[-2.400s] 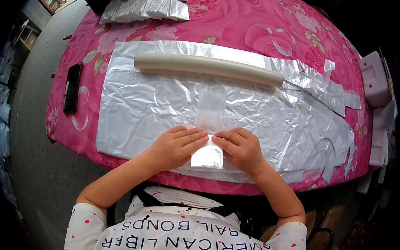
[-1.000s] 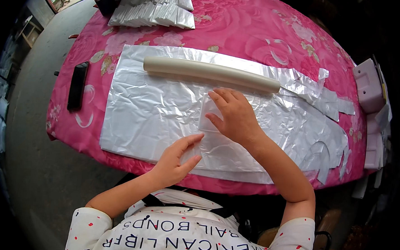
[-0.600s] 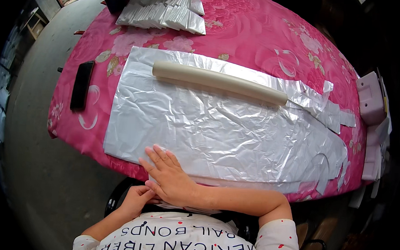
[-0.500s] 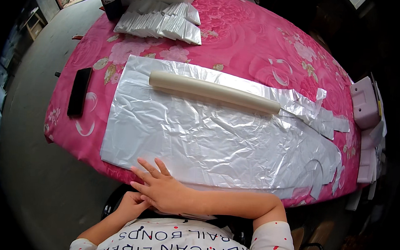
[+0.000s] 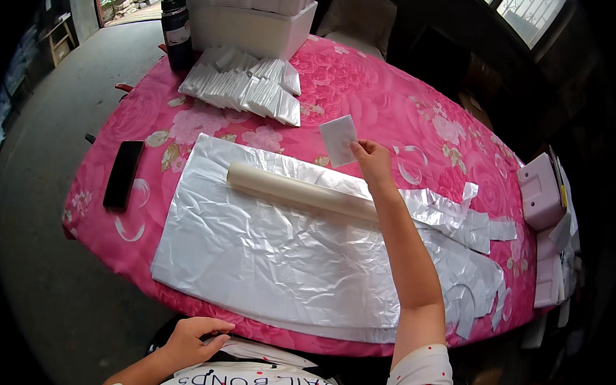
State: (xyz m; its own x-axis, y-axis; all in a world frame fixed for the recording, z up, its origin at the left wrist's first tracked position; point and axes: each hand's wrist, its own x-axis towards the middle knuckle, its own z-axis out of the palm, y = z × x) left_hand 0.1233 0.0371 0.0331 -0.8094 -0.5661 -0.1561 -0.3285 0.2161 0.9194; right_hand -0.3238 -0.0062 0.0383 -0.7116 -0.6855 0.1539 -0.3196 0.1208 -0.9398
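A small white folded square (image 5: 338,140) is held up over the far part of the worktop (image 5: 370,77), pinched along its right edge between the thumb and fingers of the right hand (image 5: 372,157). Because only that edge is gripped, a slackening of the fingers could let the layers spring apart or the square slip away. Toward seven o'clock from it lies a pale tube (image 5: 301,192), resting on wide, crinkled plastic sheets (image 5: 263,253). The right forearm crosses above both; should it dip, it could roll the tube or drag the top sheet askew. At ten o'clock, a leaning row of white folded packets (image 5: 247,88) looks loosely stacked, so a bump from the reaching hand could fan it out or topple it. Beyond the packets, a white foam box (image 5: 267,33) stands toward eleven o'clock and a dark bottle (image 5: 177,36) at ten, near the cloth's edge, where a knock might tip it off. A black phone (image 5: 123,176) lies just short of nine o'clock. Well apart at seven, by the near edge, the left hand (image 5: 194,340) hovers with its thumb parted from its fingers, apparently holding nothing.
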